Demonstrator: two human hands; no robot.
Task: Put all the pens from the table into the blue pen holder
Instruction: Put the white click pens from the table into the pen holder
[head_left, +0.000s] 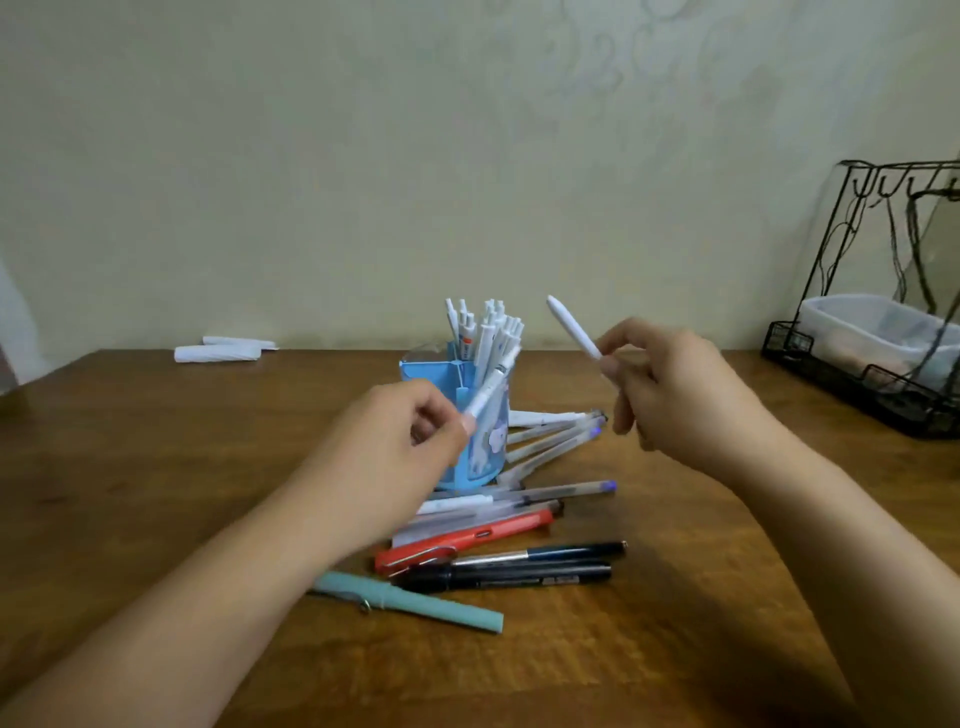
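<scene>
The blue pen holder (441, 376) stands mid-table with several white pens upright in it. My left hand (400, 441) is in front of the holder, pinching a white pen (491, 387) that slants up towards the holder's rim. Right of the holder, my right hand (670, 387) holds another white pen (574, 327) pointing up and left. Several pens lie on the table: clear ones (550, 439) fanned out to the holder's right, plus a red pen (467, 540), black pens (519, 571) and a teal pen (415, 603) nearer me.
The wooden table (156, 467) ends at a pale wall. A black wire rack (852, 379) with a clear plastic tub (872, 332) sits at the far right. Two white rolled objects (218, 351) lie at the back left.
</scene>
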